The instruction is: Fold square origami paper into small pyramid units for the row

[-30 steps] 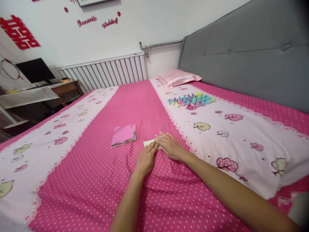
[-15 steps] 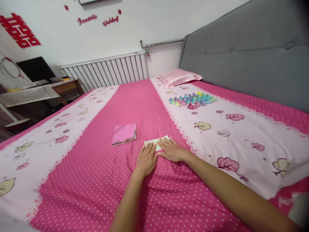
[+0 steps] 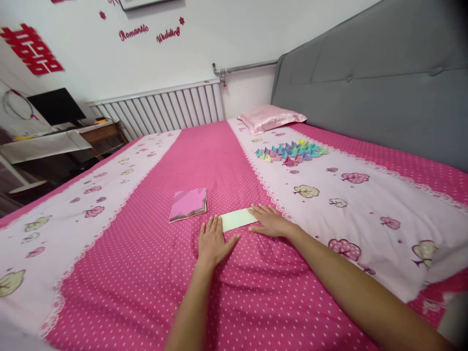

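Pale green paper made up the strip that lay flat between the two hands, its long side running from the fingertips of one to the fingertips of the other. The left hand was palm down and spread, its fingers nearly together at the strip's left end and its thumb stretched out toward the right, below the near edge. The right hand was also palm down and open, its fingers over the right end and its thumb set apart near the lower corner. Neither hand was closed around anything; whether the left fingertips pressed on the paper or only beside it could not be told. The strip looked very light and thin, likely crisp enough to take a crease but easy to bend, tear or scuff. The dotted bedspread under both hands was soft and rumpled, so it probably gave poor backing for firm pressing, and the paper seemed apt to slide on it. The best hold appeared to be a light pinch at the short ends or corners, one hand steadying while the other lifted an edge. Beyond the left hand lay a pink-topped stack of paper; farther off, beyond the right hand, sat a cluster of small folded paper pieces.
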### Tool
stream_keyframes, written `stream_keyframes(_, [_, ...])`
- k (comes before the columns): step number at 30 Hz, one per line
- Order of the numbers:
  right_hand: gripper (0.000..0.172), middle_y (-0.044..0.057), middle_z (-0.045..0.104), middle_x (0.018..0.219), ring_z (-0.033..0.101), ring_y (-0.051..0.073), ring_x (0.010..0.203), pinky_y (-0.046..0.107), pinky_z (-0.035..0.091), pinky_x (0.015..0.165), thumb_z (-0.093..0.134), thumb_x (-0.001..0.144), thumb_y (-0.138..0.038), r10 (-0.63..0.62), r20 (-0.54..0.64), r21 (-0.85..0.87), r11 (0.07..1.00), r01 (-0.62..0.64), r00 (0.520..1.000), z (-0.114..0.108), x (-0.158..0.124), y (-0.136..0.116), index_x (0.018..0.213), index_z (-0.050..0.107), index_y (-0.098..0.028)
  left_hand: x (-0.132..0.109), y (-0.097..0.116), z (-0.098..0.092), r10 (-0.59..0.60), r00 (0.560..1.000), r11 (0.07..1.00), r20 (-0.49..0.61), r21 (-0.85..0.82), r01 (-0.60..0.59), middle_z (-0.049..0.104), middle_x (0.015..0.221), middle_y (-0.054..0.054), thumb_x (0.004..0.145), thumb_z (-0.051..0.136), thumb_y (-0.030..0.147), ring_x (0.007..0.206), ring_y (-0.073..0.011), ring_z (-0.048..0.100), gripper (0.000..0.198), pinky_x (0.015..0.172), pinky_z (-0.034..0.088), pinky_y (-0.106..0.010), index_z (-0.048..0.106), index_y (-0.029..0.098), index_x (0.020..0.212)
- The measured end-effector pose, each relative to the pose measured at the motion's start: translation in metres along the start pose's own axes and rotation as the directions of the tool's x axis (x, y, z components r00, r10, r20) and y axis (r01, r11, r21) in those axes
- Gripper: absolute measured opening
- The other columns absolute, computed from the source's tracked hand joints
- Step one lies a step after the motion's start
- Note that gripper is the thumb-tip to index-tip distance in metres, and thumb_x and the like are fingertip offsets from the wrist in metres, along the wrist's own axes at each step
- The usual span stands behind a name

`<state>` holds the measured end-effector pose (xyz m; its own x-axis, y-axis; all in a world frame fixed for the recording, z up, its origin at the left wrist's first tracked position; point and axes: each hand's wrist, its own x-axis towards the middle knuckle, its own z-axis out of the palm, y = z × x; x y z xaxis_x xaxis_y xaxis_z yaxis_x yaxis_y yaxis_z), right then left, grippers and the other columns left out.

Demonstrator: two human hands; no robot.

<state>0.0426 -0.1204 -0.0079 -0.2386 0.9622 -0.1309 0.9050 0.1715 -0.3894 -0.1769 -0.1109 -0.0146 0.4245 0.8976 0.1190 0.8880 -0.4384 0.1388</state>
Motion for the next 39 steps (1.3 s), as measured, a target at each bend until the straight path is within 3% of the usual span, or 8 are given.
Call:
stream_keyframes(5, [0.056,0.013,0.042,0.133,0.036,0.028,0.123,0.041,0.025,0.101,0.053,0.076,-0.038,-0.108,-0.220,0.003,0.994,0.111,0.970,0.002,0.004,0.005,0.126,0.045,-0.015,0.000,-0.001,0.002,-0.061,0.996,0.998,-0.063,-0.001,0.061,0.031,0.138,-0.019,0.071,0.033,0.070,0.129,-0.0284,0.025,0.090,0.106,0.014,-0.041,0.029,0.004,0.133])
stream_keyframes(10, [0.031,0.010,0.056,0.118,0.050,0.022,0.109,0.034,0.035,0.092,0.049,0.076,-0.015,-0.092,-0.436,0.019,0.994,0.111,0.895,0.004,0.011,0.003,0.103,0.064,-0.018,0.001,-0.001,0.001,-0.159,0.968,0.981,-0.194,-0.143,0.133,0.036,0.135,-0.019,0.070,0.043,0.066,0.124,-0.0296,0.034,0.087,0.099,0.029,-0.041,0.029,0.007,0.132])
stream_keyframes(18, [0.024,0.003,0.065,0.069,0.058,0.016,0.064,0.026,0.040,0.062,0.049,0.080,-0.033,0.137,-0.690,0.261,0.963,0.068,0.710,-0.005,0.010,-0.003,0.071,0.065,-0.017,0.003,0.002,-0.009,-0.351,0.864,0.839,-0.362,-0.532,0.118,0.061,0.092,-0.010,0.069,0.057,0.051,0.083,-0.0222,0.058,0.045,0.076,0.044,-0.036,0.057,0.014,0.096])
stream_keyframes(20, [0.022,0.003,0.066,0.071,0.058,0.016,0.064,0.026,0.040,0.063,0.049,0.081,-0.031,0.147,-0.737,0.304,0.944,0.129,0.660,-0.006,0.007,-0.007,0.075,0.066,-0.017,0.003,0.005,-0.009,-0.351,0.894,0.721,-0.279,-0.689,0.068,0.063,0.080,-0.008,0.071,0.056,0.048,0.075,-0.0200,0.059,0.035,0.073,0.045,-0.035,0.061,0.016,0.082])
stream_keyframes(24, [0.015,0.003,0.067,0.075,0.057,0.018,0.071,0.030,0.040,0.070,0.053,0.079,-0.023,0.040,-0.823,0.232,0.934,0.271,0.566,-0.005,0.000,-0.020,0.082,0.067,-0.020,0.004,0.012,-0.007,-0.258,0.966,0.251,0.000,-0.966,0.068,0.067,0.089,-0.011,0.074,0.056,0.045,0.084,-0.0208,0.062,0.037,0.080,0.045,-0.034,0.064,0.014,0.092])
stream_keyframes(29, [0.014,0.003,0.067,0.081,0.055,0.018,0.078,0.033,0.038,0.071,0.055,0.079,-0.020,-0.222,-0.838,0.026,0.897,0.442,0.499,0.001,-0.007,-0.035,0.086,0.067,-0.023,0.006,0.017,-0.015,-0.177,0.956,-0.318,0.236,-0.933,0.171,0.058,0.114,-0.014,0.078,0.050,0.048,0.097,-0.0208,0.059,0.047,0.088,0.044,-0.034,0.058,0.013,0.109])
stream_keyframes(32, [0.013,0.002,0.067,0.085,0.053,0.017,0.081,0.032,0.038,0.072,0.057,0.078,-0.019,-0.398,-0.785,-0.097,0.836,0.540,0.476,0.006,-0.009,-0.042,0.085,0.067,-0.023,0.007,0.016,-0.020,-0.140,0.959,-0.411,0.246,-0.896,0.170,0.062,0.107,-0.012,0.080,0.047,0.047,0.094,-0.0194,0.060,0.044,0.086,0.045,-0.031,0.060,0.013,0.104])
stream_keyframes(39, [0.017,0.000,0.068,0.090,0.051,0.019,0.087,0.033,0.041,0.075,0.059,0.073,-0.013,-0.584,-0.664,-0.167,0.724,0.669,0.467,0.019,-0.004,-0.048,0.085,0.066,-0.023,0.006,0.009,-0.014,-0.159,0.969,-0.391,0.188,-0.913,0.113,0.068,0.092,-0.009,0.074,0.061,0.026,0.085,-0.0205,0.063,0.026,0.077,0.048,-0.031,0.062,0.012,0.096])
